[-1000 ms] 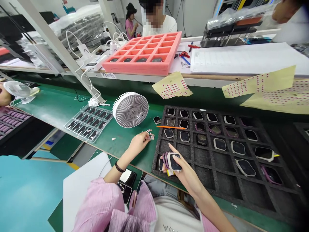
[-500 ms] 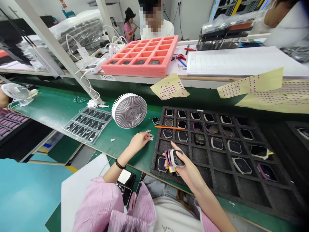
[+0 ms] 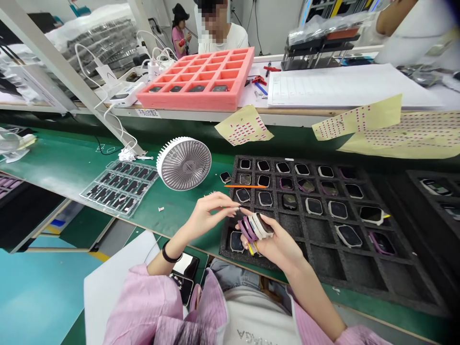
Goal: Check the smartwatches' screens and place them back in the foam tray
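Note:
Several watch cases (image 3: 256,226), purple and pale ones stacked side by side, are held in my right hand (image 3: 282,244) over the near left part of the black foam tray (image 3: 325,233). A bit of yellow shows under the stack. My left hand (image 3: 208,215) is just left of them, thumb and fingertips pinched together close to my right fingertips; whatever is between them is too small to make out. An orange stick (image 3: 245,186) lies across the tray's left edge. Beside that edge, one watch case (image 3: 225,177) sits on the green table.
A white fan (image 3: 185,164) stands left of the tray, with a clear plastic tray of dark parts (image 3: 120,187) beyond it. The pink foam tray (image 3: 237,96) rests on the shelf above, where yellow dotted sheets (image 3: 244,127) hang. Other people are behind the shelf.
My left hand has lifted from the small pieces on the table and moved right, up to the held watch cases. The stack has tilted in my right hand. The whole view has shifted slightly.

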Demonstrator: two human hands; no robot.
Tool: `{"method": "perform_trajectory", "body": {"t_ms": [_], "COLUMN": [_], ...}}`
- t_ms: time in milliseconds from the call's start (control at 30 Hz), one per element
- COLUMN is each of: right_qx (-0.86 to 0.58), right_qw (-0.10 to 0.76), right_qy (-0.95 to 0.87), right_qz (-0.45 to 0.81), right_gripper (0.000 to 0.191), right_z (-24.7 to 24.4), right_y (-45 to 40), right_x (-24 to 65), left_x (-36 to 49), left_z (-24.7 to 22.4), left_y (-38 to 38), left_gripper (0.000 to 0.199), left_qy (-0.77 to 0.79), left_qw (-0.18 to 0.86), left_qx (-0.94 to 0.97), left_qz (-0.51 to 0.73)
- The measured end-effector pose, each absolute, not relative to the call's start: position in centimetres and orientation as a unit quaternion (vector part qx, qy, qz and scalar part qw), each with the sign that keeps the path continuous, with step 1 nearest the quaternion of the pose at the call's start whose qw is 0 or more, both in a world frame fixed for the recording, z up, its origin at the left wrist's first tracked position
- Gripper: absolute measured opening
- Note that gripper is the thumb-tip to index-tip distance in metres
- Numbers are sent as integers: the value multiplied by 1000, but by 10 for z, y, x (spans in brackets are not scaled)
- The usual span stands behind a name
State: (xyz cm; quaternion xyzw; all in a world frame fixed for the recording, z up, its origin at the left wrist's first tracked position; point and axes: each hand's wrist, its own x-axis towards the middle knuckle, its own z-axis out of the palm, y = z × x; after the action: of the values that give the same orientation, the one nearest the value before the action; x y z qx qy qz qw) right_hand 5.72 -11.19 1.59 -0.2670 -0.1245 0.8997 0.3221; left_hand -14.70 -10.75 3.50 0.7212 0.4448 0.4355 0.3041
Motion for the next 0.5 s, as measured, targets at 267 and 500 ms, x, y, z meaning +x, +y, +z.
{"method": "perform_trajectory", "body": {"t_ms": [267, 500], "right_qx": [-184, -158], "right_qw": [259, 219], "right_qy": [-178, -154], "right_qz": [931, 950], "right_gripper": [30, 32], "right_z": [23, 21], "right_y": [-117, -119], "right_x": [54, 54], "left_x": [-127, -131], "left_z": [47, 63], "left_y": [-94, -83], "left_gripper": [17, 17], "left_qy": [265, 222], "left_qw": [368, 367], "left_qx": [801, 846], "left_qz": [392, 317]}}
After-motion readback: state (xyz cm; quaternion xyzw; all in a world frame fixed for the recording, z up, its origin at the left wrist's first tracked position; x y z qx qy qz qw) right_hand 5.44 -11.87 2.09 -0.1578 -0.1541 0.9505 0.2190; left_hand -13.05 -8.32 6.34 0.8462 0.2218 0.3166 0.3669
